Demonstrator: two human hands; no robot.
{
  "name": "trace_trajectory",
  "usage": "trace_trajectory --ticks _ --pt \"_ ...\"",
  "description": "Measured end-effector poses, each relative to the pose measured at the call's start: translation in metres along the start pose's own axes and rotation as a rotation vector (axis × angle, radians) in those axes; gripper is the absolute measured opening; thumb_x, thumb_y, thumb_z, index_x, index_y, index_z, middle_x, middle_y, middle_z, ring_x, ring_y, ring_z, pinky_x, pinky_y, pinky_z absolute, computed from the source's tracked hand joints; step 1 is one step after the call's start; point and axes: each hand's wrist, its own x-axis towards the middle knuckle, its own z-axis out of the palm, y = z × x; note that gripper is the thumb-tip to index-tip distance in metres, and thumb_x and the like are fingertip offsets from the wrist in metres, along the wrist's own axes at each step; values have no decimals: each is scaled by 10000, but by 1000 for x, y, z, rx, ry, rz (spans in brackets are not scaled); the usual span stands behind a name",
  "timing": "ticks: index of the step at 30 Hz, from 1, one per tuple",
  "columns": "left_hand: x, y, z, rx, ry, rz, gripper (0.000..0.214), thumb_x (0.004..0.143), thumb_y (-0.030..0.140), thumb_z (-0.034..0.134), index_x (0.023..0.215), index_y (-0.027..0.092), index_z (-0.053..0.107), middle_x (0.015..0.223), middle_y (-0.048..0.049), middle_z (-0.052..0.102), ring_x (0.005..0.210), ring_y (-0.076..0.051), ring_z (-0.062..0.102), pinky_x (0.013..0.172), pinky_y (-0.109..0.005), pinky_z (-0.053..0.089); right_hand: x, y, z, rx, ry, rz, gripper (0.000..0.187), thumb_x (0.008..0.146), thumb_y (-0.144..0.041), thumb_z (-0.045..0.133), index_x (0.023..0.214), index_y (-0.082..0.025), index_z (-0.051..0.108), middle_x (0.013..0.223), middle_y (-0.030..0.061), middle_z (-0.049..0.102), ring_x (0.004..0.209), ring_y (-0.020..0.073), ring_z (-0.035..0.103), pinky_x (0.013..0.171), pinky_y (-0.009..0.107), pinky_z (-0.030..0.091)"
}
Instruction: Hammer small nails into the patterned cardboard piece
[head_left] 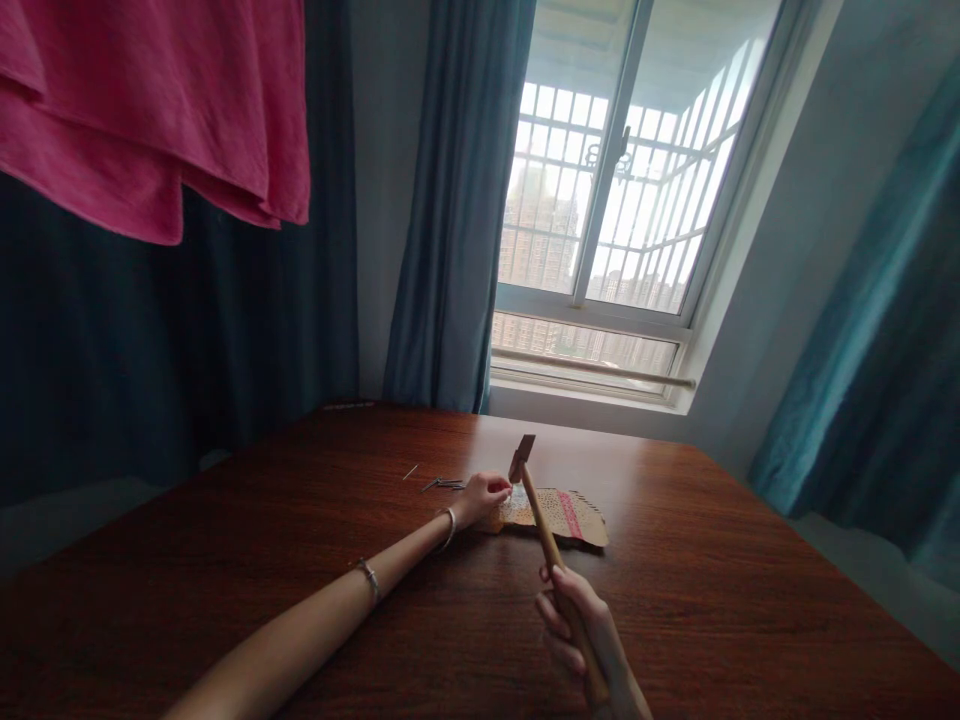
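My right hand [574, 620] is wrapped round the wooden handle of a hammer [541, 515]. The hammer is raised at a slant, its dark head above the near side of my left fingertips. My left hand [484, 498] is closed in a pinch on a thin nail [511, 493], mostly hidden by the fingers. Beneath it lies a flat piece of patterned cardboard [589, 522] with a pink-red stripe and a ragged right end. Several loose nails [442, 484] lie just left of my left hand, with a single nail [410, 472] farther off.
The dark brown wooden table [360, 620] reaches to the wall. Behind it are a blue curtain [457, 220] and a barred window [570, 200]. A pink cloth [165, 110] hangs at upper left. A thin strip [347, 405] lies at the table's far left edge.
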Motion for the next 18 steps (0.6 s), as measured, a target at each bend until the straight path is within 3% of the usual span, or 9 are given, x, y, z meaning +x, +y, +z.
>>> trace_trajectory --ticks 18 --pt "1 -5 2 -20 -34 33 226 753 273 530 715 124 695 690 -25 593 625 -106 515 587 -197 365 -1 3 1 -9 22 -3 256 803 -470 467 826 -218 427 432 -102 391 229 19 209 230 138 128"
